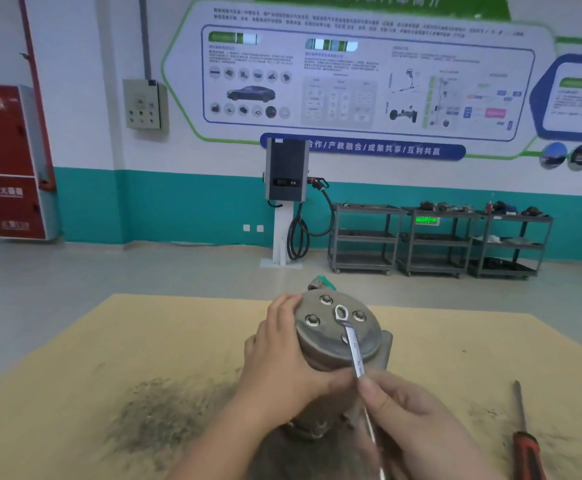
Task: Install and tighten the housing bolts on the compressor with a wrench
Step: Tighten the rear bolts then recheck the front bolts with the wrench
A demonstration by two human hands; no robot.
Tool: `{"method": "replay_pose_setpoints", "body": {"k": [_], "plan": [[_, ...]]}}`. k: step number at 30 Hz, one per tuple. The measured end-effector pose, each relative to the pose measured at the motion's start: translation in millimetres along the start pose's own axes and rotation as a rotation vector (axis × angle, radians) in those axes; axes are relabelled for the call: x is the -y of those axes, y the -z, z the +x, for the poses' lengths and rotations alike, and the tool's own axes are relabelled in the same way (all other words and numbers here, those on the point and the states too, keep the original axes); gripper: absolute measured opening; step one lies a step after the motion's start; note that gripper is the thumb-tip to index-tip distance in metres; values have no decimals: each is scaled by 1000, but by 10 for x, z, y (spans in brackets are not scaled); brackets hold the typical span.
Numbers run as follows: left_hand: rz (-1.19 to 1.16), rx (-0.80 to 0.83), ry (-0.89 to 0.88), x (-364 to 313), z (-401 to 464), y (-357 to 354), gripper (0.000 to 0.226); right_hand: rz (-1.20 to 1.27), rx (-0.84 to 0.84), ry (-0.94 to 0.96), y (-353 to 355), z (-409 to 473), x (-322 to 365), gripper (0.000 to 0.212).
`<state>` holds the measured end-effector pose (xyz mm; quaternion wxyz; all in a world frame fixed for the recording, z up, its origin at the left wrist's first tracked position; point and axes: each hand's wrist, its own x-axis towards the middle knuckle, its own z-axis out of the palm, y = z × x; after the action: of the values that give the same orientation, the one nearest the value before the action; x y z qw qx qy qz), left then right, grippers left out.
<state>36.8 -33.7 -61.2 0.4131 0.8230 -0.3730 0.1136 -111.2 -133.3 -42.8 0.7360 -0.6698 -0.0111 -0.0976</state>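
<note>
Under the left hand (282, 355), which grips its side, the compressor (338, 334) stands on the worktop (178, 341) with bolts (312, 319) already in, while the right hand (407, 420) pinches the wrench (351, 344), so tightening looks unfinished.

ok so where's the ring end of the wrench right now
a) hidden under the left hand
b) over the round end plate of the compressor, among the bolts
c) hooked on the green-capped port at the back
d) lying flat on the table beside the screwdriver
b: the wrench, pinched by the right hand, has its ring end over the compressor end plate between the bolt heads, while the left hand grips the housing's side.
</note>
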Motion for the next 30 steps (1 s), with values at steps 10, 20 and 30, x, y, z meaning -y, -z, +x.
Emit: {"method": "replay_pose_setpoints", "body": {"k": [10,20,30], "plan": [[-71,-21,-31,244,-26,15,113,-316,34,-181,565,-2,236,34],[-99,-38,-20,215,-73,40,115,-440,280,-426,853,368,681,37],[-7,-262,22,178,-159,-237,113,82,173,-213,-17,-13,208,23]]}}
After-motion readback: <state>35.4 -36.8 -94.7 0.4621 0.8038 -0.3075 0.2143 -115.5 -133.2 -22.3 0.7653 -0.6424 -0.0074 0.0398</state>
